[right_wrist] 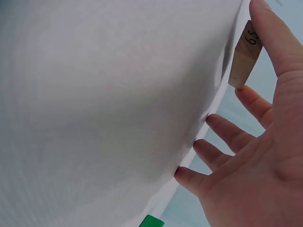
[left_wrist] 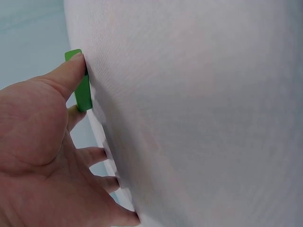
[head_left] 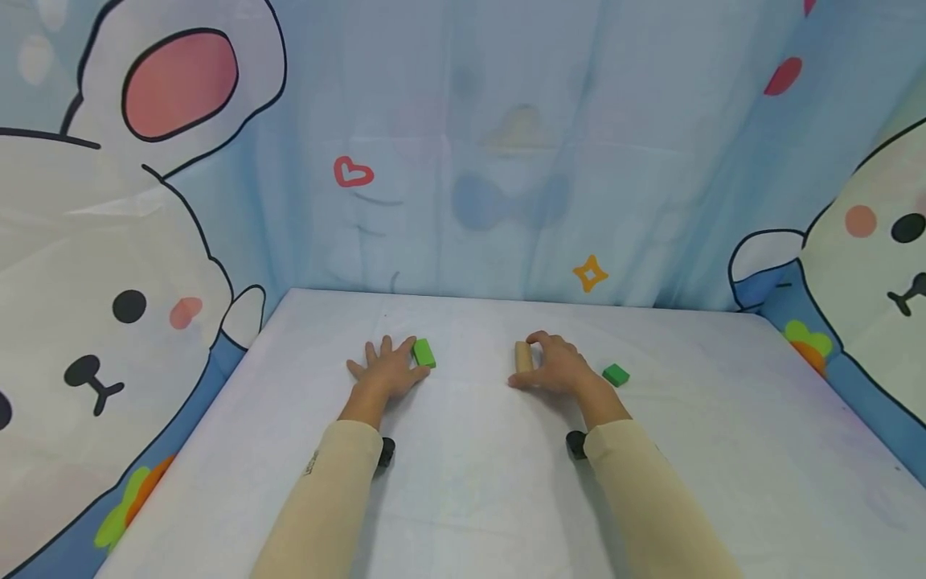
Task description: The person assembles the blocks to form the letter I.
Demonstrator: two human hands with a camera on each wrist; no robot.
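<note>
On the left side of the table, my left hand [head_left: 387,371] pinches a green block [head_left: 424,353] between thumb and index finger. Its other fingers are spread, their tips down at the cloth. The left wrist view shows the thumb over one end of that green block [left_wrist: 84,94] and the index finger at the other. Right of centre, my right hand [head_left: 560,366] holds a plain wooden block [head_left: 523,356] lengthwise between thumb and index finger. Dark handwritten marks show on this wooden block [right_wrist: 245,59] in the right wrist view. The remaining right fingers touch the cloth.
A second green block [head_left: 616,375] lies just right of the right hand. White cloth [head_left: 470,482] covers the table, whose far edge meets a blue cartoon-print curtain [head_left: 434,225]. Black wrist-worn devices [head_left: 576,445] sit at both sleeve cuffs.
</note>
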